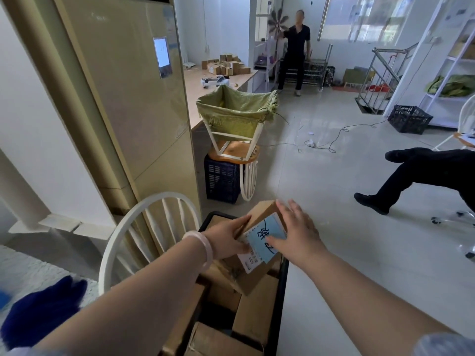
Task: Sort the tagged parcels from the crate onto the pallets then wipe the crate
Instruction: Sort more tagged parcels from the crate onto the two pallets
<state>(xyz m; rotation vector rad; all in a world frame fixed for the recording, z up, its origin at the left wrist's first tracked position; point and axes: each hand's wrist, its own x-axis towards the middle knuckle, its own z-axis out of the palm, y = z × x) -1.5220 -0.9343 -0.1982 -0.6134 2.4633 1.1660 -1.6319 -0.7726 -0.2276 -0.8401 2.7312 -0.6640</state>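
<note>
While our left hand (228,237) curls round the parcel (264,211) and our right hand (295,232) presses flat-fingered opposite, it sits between them over the crate (281,291); likely stiff, light cardboard, best clamped sideways.

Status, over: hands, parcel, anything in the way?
Left hand grips the tagged parcel, right hand flat against it. Parcel tilted above more boxes in the crate. White chair close on the left.
</note>
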